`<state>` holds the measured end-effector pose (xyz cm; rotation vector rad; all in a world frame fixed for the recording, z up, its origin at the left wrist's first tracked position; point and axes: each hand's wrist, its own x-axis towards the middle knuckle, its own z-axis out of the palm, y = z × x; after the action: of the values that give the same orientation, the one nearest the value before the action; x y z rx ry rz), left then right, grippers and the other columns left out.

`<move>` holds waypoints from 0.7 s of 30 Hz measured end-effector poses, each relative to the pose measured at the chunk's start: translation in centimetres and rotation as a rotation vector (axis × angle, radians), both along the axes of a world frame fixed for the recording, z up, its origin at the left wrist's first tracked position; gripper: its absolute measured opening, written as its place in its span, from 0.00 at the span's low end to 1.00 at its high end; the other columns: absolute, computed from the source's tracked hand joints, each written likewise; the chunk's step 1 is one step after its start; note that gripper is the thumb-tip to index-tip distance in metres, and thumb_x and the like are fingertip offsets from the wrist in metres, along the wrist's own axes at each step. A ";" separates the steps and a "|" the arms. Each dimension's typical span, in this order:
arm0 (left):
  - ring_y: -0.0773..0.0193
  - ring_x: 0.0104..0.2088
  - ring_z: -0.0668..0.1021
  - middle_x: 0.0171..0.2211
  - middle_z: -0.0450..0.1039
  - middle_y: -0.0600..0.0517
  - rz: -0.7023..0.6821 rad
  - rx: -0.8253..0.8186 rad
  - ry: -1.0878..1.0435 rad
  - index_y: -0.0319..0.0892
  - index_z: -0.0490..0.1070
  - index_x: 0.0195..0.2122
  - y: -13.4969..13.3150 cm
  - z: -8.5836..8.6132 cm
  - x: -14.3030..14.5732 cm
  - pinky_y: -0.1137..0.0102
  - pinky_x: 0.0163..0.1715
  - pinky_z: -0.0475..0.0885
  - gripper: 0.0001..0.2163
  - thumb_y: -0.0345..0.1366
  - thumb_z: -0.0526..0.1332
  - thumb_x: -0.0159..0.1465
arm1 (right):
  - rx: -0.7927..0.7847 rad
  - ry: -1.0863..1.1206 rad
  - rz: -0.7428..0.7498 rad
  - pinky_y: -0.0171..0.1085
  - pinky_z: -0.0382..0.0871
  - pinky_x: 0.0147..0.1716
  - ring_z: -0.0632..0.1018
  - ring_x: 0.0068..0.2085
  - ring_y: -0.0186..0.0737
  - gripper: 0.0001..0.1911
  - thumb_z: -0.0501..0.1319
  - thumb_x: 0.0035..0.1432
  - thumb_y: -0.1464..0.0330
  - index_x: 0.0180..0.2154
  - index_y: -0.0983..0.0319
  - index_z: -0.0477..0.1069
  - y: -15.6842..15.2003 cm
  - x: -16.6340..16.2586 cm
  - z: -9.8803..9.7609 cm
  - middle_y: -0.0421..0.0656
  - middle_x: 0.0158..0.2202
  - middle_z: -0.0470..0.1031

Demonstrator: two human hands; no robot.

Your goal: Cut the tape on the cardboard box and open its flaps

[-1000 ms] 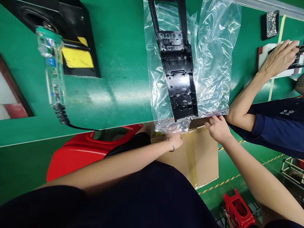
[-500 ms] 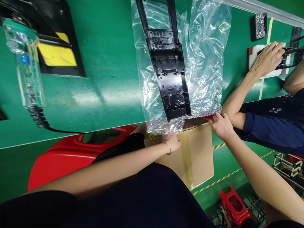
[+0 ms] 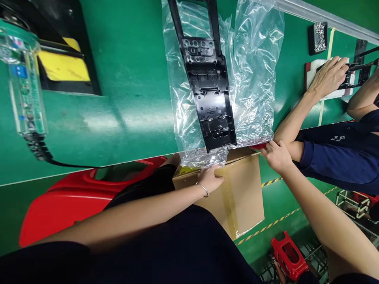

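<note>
A long black plastic panel (image 3: 211,98) lies on a clear plastic bag (image 3: 254,83) spread over the green table (image 3: 133,98). My left hand (image 3: 211,178), with a bracelet on the wrist, pinches the bag's near edge where it hangs over the table edge above a cardboard box (image 3: 242,197). My right hand (image 3: 276,156) grips the bag's near right corner by a red strip at the table edge.
A co-worker's arm and hand (image 3: 327,77) reach across the table at the right, onto a black part on a white block. A clear electric tool (image 3: 25,94) with a cable hangs at the left. A red bin (image 3: 74,201) stands below the table. A tray of screws (image 3: 318,35) sits far right.
The view has shifted slightly, so everything drifted left. Both hands keep their hold on the bag's near edge, and the left hand has slid a little lower over the box.
</note>
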<state>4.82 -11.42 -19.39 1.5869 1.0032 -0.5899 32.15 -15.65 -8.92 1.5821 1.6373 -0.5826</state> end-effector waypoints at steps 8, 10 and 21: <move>0.52 0.54 0.66 0.54 0.63 0.44 -0.002 -0.005 0.035 0.40 0.66 0.54 0.3 1.0 -0.1 0.53 0.54 0.64 0.20 0.38 0.63 0.61 | -0.003 0.001 0.011 0.42 0.49 0.42 0.58 0.47 0.43 0.09 0.52 0.69 0.75 0.43 0.65 0.70 0.1 0.3 0.0 0.48 0.39 0.63; 0.52 0.55 0.65 0.54 0.63 0.45 -0.010 -0.008 0.039 0.40 0.66 0.54 0.4 1.2 0.0 0.53 0.54 0.63 0.20 0.36 0.63 0.61 | 0.001 -0.007 0.011 0.42 0.49 0.41 0.58 0.47 0.43 0.09 0.52 0.68 0.76 0.42 0.66 0.70 0.1 0.4 -0.1 0.48 0.39 0.63; 0.52 0.55 0.65 0.54 0.63 0.44 -0.035 -0.036 0.044 0.40 0.65 0.54 0.7 1.0 -0.2 0.53 0.55 0.63 0.20 0.36 0.63 0.62 | 0.040 -0.044 0.020 0.41 0.48 0.41 0.59 0.46 0.43 0.06 0.56 0.69 0.72 0.44 0.63 0.72 -1.0 3.1 -0.5 0.47 0.38 0.65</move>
<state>4.64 -10.72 -18.37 1.5682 0.9940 -0.6664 35.26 -16.65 -9.42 1.5941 1.6392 -0.5038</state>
